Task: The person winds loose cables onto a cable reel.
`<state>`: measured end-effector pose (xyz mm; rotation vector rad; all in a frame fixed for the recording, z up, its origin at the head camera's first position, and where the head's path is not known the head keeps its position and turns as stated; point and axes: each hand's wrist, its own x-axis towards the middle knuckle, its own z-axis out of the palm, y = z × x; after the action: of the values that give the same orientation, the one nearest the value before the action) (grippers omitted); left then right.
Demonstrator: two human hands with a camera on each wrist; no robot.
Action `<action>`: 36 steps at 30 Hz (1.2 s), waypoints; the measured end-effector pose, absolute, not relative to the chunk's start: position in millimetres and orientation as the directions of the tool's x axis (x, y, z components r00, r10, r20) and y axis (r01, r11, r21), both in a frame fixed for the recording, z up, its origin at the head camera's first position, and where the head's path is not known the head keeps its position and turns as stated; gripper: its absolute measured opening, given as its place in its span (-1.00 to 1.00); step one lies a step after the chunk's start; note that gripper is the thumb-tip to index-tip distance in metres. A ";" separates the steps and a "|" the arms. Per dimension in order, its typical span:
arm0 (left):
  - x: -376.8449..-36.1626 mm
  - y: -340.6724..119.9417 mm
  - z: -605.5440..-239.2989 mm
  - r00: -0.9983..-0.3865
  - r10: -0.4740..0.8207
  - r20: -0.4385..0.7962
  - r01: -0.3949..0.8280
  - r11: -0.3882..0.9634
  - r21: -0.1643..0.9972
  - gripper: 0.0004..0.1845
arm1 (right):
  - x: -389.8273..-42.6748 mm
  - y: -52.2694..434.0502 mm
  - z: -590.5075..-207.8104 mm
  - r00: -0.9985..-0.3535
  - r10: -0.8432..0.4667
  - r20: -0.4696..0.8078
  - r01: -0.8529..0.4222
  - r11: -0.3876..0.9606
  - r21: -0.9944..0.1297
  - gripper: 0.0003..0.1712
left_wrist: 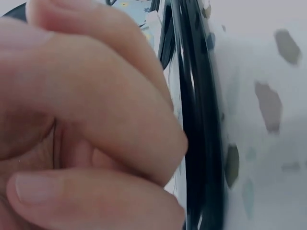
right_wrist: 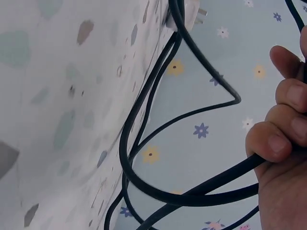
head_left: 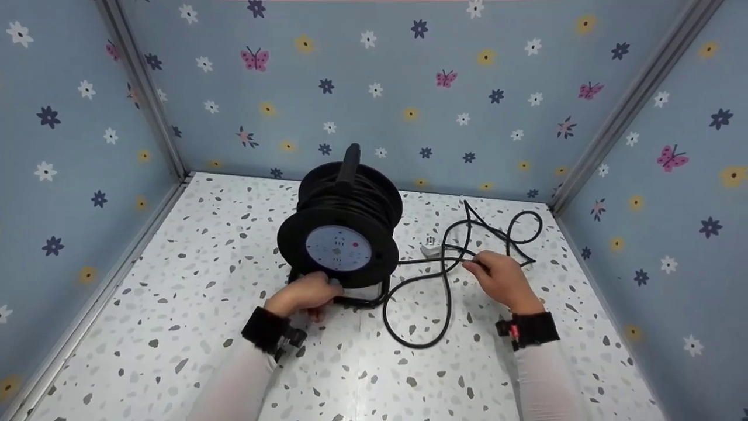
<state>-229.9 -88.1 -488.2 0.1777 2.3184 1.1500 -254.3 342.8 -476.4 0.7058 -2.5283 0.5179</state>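
Note:
A black cable reel (head_left: 338,248) with a pale socket face stands on the speckled floor. At the lower left of its tubular stand (head_left: 374,301), my left hand (head_left: 307,292) grips the frame with curled fingers. The left wrist view shows those fingers (left_wrist: 110,96) against the black tube (left_wrist: 204,120); the exact contact is partly hidden. To the right, my right hand (head_left: 502,280) holds the black cable (head_left: 432,261) that runs from the reel. Its curled fingers (right_wrist: 273,141) wrap the cable (right_wrist: 225,177) in the right wrist view. Beside the cable lies a white plug (head_left: 431,249).
Loose loops of cable (head_left: 418,346) spread over the floor (head_left: 193,327) right of the reel. The reel's carrying handle (head_left: 349,169) points upward. Flower-patterned walls (head_left: 374,70) stand at the back and both sides, with metal strips (head_left: 146,93) at the corners.

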 end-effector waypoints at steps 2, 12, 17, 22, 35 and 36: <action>-228.7 -95.7 -488.1 -0.851 0.340 -0.400 -0.128 0.605 0.786 -0.52 | -254.6 336.0 -476.8 -0.764 -0.398 0.508 -0.563 0.796 -0.223 -0.76; -233.8 -140.9 -480.6 -0.861 0.315 -0.400 -0.239 0.444 0.864 -0.51 | -255.2 312.3 -486.8 -0.792 -0.421 0.443 -0.548 0.810 -0.210 -0.75; -235.6 -163.3 -467.1 -0.880 0.297 -0.371 -0.251 0.374 0.893 -0.52 | -260.8 321.3 -494.9 -0.845 -0.367 0.388 -0.459 0.870 -0.177 -0.65; -232.6 -173.3 -450.2 -0.907 0.277 -0.317 -0.223 0.324 0.920 -0.53 | -263.0 343.7 -492.5 -0.841 -0.371 0.394 -0.441 0.892 -0.101 -0.63; -230.9 -171.5 -436.1 -0.939 0.249 -0.238 -0.176 0.246 0.953 -0.54 | -260.1 401.4 -482.8 -0.842 -0.272 0.467 -0.402 0.893 -0.204 -0.63; -231.1 -171.7 -436.4 -0.938 0.254 -0.235 -0.174 0.243 0.954 -0.54 | -259.5 403.6 -481.8 -0.841 -0.258 0.475 -0.411 0.876 -0.252 -0.66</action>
<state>-231.1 -171.7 -436.4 0.0743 2.1797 1.7433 -259.5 403.6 -481.8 0.4903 -2.6112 0.4826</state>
